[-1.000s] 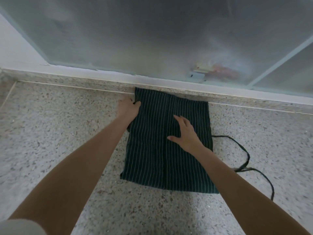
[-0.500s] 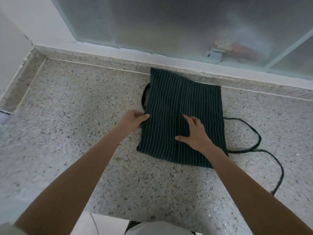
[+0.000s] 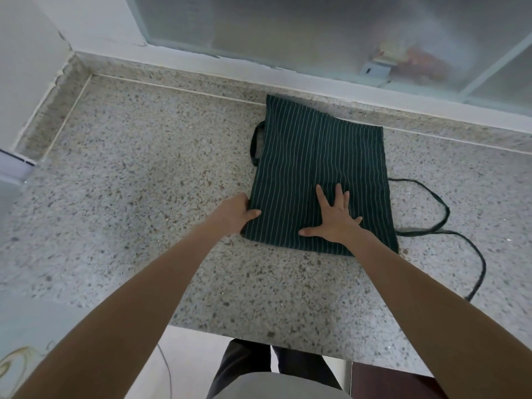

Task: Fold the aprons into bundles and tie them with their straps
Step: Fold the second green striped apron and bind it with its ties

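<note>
A dark green apron with thin white stripes (image 3: 316, 156) lies folded into a flat rectangle on the speckled stone counter (image 3: 144, 197). My left hand (image 3: 233, 216) grips its near left corner, thumb on top of the cloth. My right hand (image 3: 334, 217) presses flat on the near middle of the apron with fingers spread. A dark strap (image 3: 440, 226) trails off the right side in loops across the counter. A short strap loop (image 3: 254, 145) sticks out at the apron's left edge.
A frosted glass window (image 3: 316, 33) with a white frame runs along the back of the counter. A wall corner (image 3: 31, 67) closes the left end. The counter's front edge (image 3: 259, 338) is near my body, with floor below.
My left hand slid down the apron's left edge from the far corner to the near corner. My right hand moved nearer along the cloth. The camera tilted, showing the counter's front edge.
</note>
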`<action>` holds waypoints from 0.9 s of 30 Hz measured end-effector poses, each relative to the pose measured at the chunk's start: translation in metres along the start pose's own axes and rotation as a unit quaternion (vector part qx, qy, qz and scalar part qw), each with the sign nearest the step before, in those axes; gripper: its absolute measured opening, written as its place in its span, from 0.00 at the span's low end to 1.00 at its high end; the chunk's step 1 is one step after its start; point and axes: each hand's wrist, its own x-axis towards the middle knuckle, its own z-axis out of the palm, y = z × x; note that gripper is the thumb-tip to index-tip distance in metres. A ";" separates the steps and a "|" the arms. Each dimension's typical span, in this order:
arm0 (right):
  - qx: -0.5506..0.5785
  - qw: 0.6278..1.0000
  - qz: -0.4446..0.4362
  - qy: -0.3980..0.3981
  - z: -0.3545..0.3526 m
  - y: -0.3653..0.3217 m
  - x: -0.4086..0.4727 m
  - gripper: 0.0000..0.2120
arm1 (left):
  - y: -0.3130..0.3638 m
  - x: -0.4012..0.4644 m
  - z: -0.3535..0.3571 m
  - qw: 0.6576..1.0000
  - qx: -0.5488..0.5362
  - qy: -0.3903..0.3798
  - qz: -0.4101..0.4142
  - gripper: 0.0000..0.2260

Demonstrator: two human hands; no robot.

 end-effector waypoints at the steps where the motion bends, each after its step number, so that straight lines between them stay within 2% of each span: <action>1: 0.000 1.000 0.002 -0.005 0.000 -0.001 0.000 0.56 | -0.002 0.001 0.001 1.000 0.025 0.011 -0.014 0.14; 4: -0.008 1.000 0.008 -0.017 0.001 -0.003 -0.001 0.57 | -0.009 0.006 0.004 0.997 0.025 0.016 -0.074 0.17; 8: -0.017 1.000 0.014 -0.021 0.000 -0.006 -0.001 0.58 | -0.007 0.007 0.004 0.993 0.063 0.052 -0.080 0.16; 14: -0.041 0.999 0.022 -0.005 -0.004 -0.010 0.001 0.57 | 0.026 0.028 -0.020 0.992 -0.044 0.113 0.027 0.20; 18: -0.064 0.994 -0.018 0.091 -0.032 -0.014 0.009 0.45 | 0.060 0.056 -0.047 0.977 -0.097 0.177 0.073 0.15; 21: -0.034 0.990 -0.057 0.128 -0.056 -0.019 0.025 0.41 | 0.082 0.081 -0.064 0.982 -0.108 0.144 0.064 0.15; 24: 0.020 0.993 -0.067 0.097 -0.071 -0.021 0.040 0.42 | 0.096 0.105 -0.074 0.979 -0.177 0.094 0.025 0.20; 27: 0.035 0.997 -0.056 0.041 -0.075 -0.023 0.052 0.44 | 0.106 0.118 -0.080 0.954 -0.289 0.064 -0.043 0.31</action>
